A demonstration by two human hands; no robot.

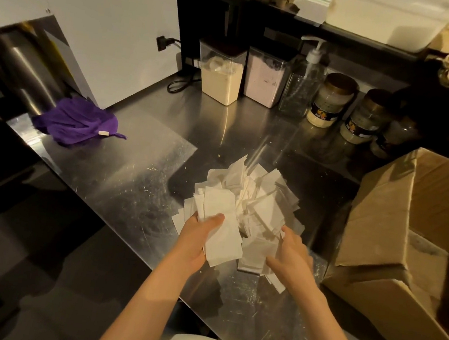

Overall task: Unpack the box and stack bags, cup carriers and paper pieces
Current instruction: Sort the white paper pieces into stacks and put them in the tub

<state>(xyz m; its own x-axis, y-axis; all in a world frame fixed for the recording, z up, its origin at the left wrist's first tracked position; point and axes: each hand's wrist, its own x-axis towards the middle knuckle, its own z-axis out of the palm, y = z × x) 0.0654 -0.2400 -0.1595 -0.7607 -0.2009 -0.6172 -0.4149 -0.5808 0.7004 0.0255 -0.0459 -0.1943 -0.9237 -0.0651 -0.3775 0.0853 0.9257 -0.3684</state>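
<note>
A loose heap of white paper pieces (pixel 256 201) lies on the steel counter (pixel 131 187). My left hand (pixel 197 239) grips a small stack of white paper pieces (pixel 221 233), thumb on top, at the heap's near left side. My right hand (pixel 291 258) rests on the heap's near right edge with fingers spread over the pieces. The open cardboard box (pixel 406 232) lies tipped on its side at the right of the heap.
A purple cloth (pixel 77 122) lies at the counter's left. Along the back stand two clear powder containers (pixel 222 77), a pump bottle (pixel 303 81) and jars (pixel 329 100). A white machine (pixel 95 15) fills the back left. The counter's near edge runs diagonally under my arms.
</note>
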